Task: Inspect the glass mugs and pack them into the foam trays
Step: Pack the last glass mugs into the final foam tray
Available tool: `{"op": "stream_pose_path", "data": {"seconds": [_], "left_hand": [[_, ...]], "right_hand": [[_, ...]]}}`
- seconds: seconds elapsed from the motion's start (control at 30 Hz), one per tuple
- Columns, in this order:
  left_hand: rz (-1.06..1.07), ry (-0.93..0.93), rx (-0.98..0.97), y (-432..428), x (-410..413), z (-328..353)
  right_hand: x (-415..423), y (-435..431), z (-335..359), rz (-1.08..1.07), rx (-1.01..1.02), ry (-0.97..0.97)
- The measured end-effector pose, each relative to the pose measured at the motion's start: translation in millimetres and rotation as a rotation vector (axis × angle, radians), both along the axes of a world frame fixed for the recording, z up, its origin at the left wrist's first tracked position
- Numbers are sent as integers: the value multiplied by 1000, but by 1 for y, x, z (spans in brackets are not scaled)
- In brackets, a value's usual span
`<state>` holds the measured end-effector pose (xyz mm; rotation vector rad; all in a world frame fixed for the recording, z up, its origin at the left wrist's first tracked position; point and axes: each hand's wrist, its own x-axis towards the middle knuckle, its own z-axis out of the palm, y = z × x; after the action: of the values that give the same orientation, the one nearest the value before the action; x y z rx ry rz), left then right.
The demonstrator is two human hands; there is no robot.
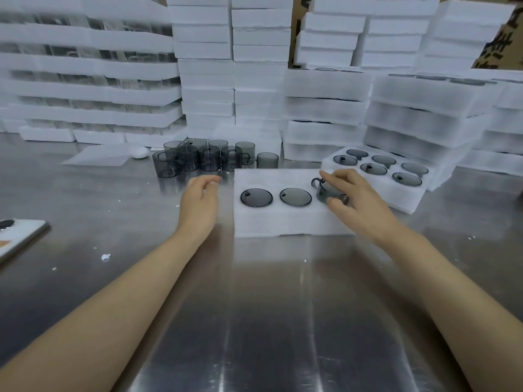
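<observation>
Now right grip (343, 190) clamped on glass mug (328, 190), half-sunk in foam tray (283, 222) pocket, two packed mugs just left. Seat it level, handle slotted. Left grip (202, 199) loose, empty; reach loose mugs (203, 158) beyond.

packing workshop | stacked foam trays (325, 108) | steel table (268, 306)

- A brushed steel table (268, 321) fills the foreground, with soft overhead light streaking its surface.
- White foam stacks (203, 66) wall off the table's far edge.
- Brown printed cardboard (498, 43) shows behind at the far right corner.
</observation>
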<state>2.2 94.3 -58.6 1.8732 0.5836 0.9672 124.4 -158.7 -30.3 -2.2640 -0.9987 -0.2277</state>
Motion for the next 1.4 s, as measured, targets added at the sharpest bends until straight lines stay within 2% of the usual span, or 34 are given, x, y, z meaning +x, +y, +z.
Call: {"op": "stream_pose_path", "data": {"seconds": [0.1,0.17,0.23,0.37,0.47,0.67,0.77,0.87,1.0,1.4], "left_hand": [[112,21,-61,19,0,-2],[148,23,-130,26,0,-4],[156,43,-113,28,1,-5],[258,105,26,35,1,-9],[383,223,115,46,1,-6],[380,441,313,64,13,-4],[393,543,495,76,24,-6],[414,576,644,86,37,-8],[462,589,572,95,45,-12],[507,593,571,82,37,-2]], "right_hand": [[3,-1,2,-2,-152,5],[5,-3,3,19,-197,40],[5,-6,1,57,-219,60],[-3,-6,-3,60,-200,-67],[-19,6,-8,172,-163,-96],[-33,17,-11,191,-224,-249],[-34,17,-8,125,-273,-372],[-36,19,-7,123,-298,-382],[-40,25,-7,111,-295,-317],[-37,28,-2,103,-293,-234]]}}
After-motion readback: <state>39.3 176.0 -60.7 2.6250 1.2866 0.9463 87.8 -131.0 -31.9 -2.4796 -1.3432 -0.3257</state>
